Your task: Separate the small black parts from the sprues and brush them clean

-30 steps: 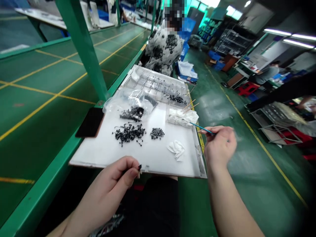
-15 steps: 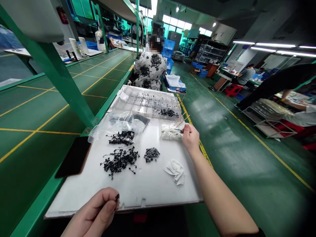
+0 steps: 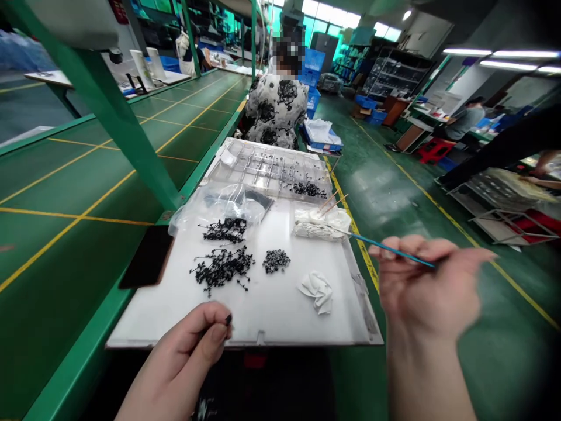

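Black moulded parts lie in branching clusters (image 3: 222,269) on a white board (image 3: 263,310), between the hands. The left hand (image 3: 179,362) pinches a tiny black piece (image 3: 228,319), thumb and finger pressed together, just past the board's near edge. The right hand (image 3: 425,298) (a little blurred) clamps a thin blue stick (image 3: 392,253), its tip just beside a wad of white cloth (image 3: 319,229).

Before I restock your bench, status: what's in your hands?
Left hand pinching a small black part. Right hand holding a thin blue stick. Black part clusters on white board, clear plastic bag behind them.
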A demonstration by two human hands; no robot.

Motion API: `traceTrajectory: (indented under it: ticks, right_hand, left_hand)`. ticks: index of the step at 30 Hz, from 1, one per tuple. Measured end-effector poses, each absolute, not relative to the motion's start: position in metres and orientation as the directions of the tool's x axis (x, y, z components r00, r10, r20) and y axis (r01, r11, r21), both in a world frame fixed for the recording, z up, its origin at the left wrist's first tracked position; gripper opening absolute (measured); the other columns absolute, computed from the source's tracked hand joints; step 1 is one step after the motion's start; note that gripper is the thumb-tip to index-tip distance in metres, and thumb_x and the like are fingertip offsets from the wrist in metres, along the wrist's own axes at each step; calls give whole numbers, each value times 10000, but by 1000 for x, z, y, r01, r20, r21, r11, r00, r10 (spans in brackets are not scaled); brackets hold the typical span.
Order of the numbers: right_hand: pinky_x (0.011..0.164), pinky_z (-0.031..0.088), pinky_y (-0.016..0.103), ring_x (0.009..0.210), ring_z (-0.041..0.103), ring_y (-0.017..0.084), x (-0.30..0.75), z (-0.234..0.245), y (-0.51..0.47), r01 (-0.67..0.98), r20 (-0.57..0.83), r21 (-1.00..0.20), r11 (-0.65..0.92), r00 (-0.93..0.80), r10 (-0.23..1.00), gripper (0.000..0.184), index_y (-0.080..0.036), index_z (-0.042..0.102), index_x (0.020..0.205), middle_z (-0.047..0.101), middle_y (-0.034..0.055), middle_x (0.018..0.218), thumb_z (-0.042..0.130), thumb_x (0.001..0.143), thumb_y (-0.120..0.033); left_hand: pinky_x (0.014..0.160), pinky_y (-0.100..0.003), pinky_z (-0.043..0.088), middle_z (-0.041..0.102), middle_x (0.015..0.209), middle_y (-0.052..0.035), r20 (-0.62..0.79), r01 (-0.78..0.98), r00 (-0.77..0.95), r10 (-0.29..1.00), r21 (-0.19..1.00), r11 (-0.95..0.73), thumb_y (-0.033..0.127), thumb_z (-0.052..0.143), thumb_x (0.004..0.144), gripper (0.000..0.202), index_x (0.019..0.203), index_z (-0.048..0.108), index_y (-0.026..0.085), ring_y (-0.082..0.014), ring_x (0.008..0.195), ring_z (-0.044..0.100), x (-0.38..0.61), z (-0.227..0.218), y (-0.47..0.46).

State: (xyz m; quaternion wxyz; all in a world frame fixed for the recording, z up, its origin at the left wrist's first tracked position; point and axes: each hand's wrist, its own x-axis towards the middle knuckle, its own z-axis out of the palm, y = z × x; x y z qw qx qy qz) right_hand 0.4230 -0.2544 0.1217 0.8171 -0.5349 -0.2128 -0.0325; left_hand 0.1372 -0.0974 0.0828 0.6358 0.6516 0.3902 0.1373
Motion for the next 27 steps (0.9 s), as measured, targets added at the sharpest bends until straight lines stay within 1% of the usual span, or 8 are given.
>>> traceTrajectory:
  ticks: [2,5,8,12,17,22,27]
  right_hand:
    - [592,578,373,614,594,191,392,133,-267,163,323,-853,496,911,256,557,-241,598,684,462,0,638,498,1036,-660]
    - [507,521,358,537,521,179,358,140,-279,75,278,-875,479,887,369,568,-247,675,678,422,12,587,492,1040,-643]
    - [521,524,364,561,538,188,338,141,-286,5,229,-895,445,863,451,572,-245,665,678,441,16,592,488,1036,-654]
    - [564,519,350,585,545,176,323,142,-293,-77,185,-899,431,825,534,551,-231,636,720,477,-2,609,446,1073,-608]
    - [596,522,347,603,546,162,310,142,-297,-93,211,-896,434,770,602,524,-214,633,743,484,0,631,419,1099,-533]
    - [592,505,335,599,535,153,303,143,-295,-72,235,-894,443,765,599,537,-215,631,745,477,1,634,388,1108,-528]
    - [581,478,330,581,511,147,303,144,-292,-60,233,-906,420,758,609,533,-219,617,740,461,0,628,390,1107,-534]
  left_hand:
    - [651,-252,504,591,849,-11,-274,273,715,644,956,104,591,602,1007,346,923,664,262,-186,770,545,141,94,-102]
    - [638,-241,446,559,848,4,-169,159,821,545,985,66,495,605,1043,240,989,635,264,-154,731,489,141,107,-109]
    - [603,-219,401,526,799,30,-127,85,860,494,991,106,448,585,1072,186,1030,620,270,-119,680,463,138,115,-117]
    - [573,-197,368,522,773,46,-79,14,850,522,992,128,443,604,1071,196,1003,645,264,-86,642,424,134,122,-129]
    - [559,-188,361,504,734,56,-58,-14,844,533,991,130,445,613,1069,216,973,662,257,-75,639,436,131,129,-134]
    - [548,-175,348,503,725,66,-48,-31,846,531,990,138,439,612,1071,222,959,662,254,-67,634,419,127,132,-134]
    - [534,-172,350,489,724,64,-37,-40,847,530,990,133,442,612,1069,231,953,658,248,-69,629,419,125,132,-132]
